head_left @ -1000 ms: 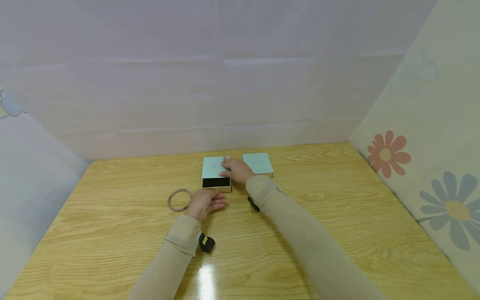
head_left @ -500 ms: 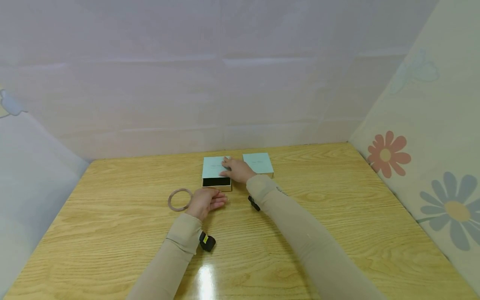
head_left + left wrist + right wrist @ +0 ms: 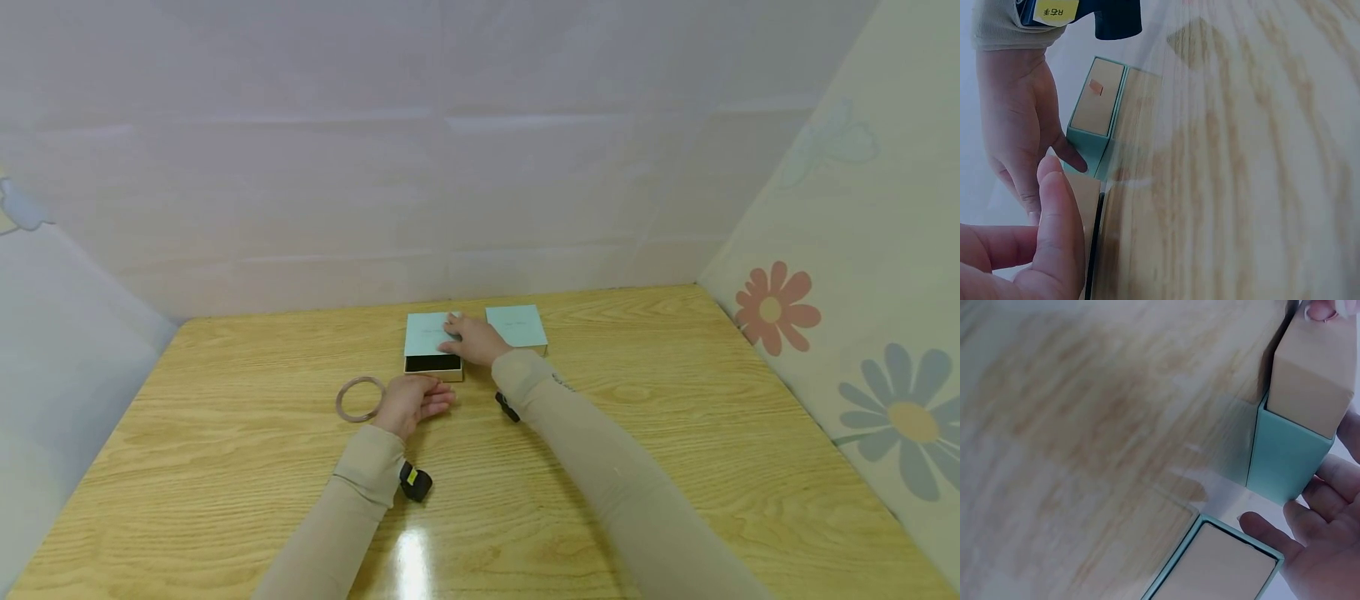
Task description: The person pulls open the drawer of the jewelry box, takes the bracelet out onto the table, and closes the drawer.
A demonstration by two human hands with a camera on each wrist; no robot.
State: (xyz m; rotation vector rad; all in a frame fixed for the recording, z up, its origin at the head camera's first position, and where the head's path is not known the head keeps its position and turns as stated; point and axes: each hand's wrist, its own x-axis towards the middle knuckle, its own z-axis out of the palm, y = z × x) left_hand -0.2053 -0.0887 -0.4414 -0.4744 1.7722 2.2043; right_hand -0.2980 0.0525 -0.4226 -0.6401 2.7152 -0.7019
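Note:
A mint drawer-style gift box [image 3: 423,332] lies at the table's far side, its beige drawer [image 3: 453,376] partly out toward me and dark inside. My right hand [image 3: 477,339] holds the sleeve from the right, some fingers over its top; the right wrist view shows fingertips against the sleeve's side. Against the drawer's front lies my left hand [image 3: 408,403], fingers pointing right and fairly straight. Its fingertips [image 3: 1322,309] show at the drawer in the right wrist view. Left of that hand, a pinkish-brown bangle [image 3: 342,400] lies flat.
Just right of the held box lies a second mint gift box [image 3: 517,323], drawer in. The wooden table [image 3: 247,467] ends against a pale wall sheet behind, and a floral sheet stands along the right.
The drawer has slid slightly farther into its sleeve, and the left hand has shifted slightly forward with it. The right hand and sleeve stay in place.

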